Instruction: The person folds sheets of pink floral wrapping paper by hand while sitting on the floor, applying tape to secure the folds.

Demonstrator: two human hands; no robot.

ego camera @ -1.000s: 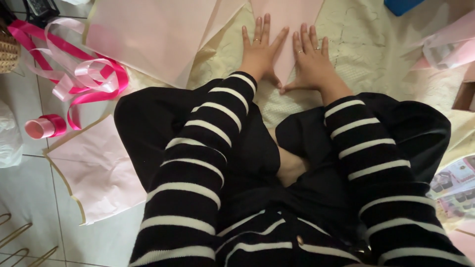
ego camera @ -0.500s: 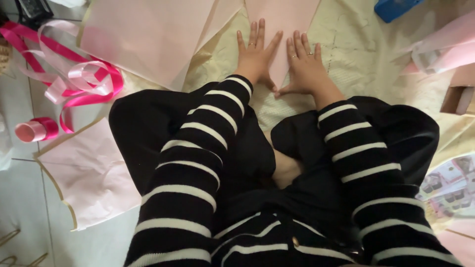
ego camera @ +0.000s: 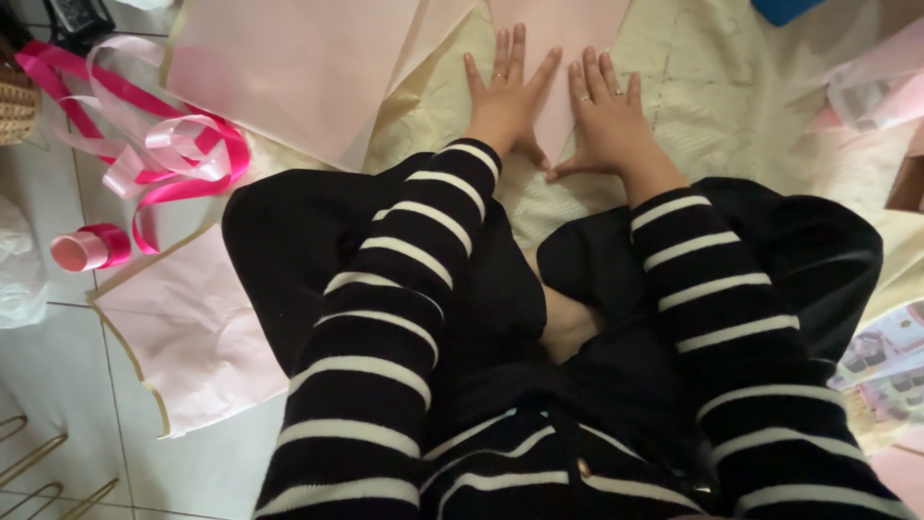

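I sit cross-legged on the floor in black trousers and a black-and-white striped top. My left hand (ego camera: 507,94) and my right hand (ego camera: 610,114) lie flat, palms down and fingers spread, side by side on a narrow pale pink sheet of paper (ego camera: 558,39). The pink sheet rests on a cream, crinkled sheet (ego camera: 703,87) spread in front of my knees. Neither hand grips anything. My thumbs nearly meet near the sheet's lower end.
Larger pink sheets (ego camera: 289,67) lie at upper left and another (ego camera: 183,327) by my left knee. Loose pink ribbon (ego camera: 164,154) and a pink ribbon spool (ego camera: 89,248) sit on white tiles. A wicker basket edge (ego camera: 14,106) is far left. Printed papers (ego camera: 885,366) lie at right.
Both hands have stayed flat on the pink sheet, shifting slightly forward along it. The view has drifted a little; nothing was picked up or released.
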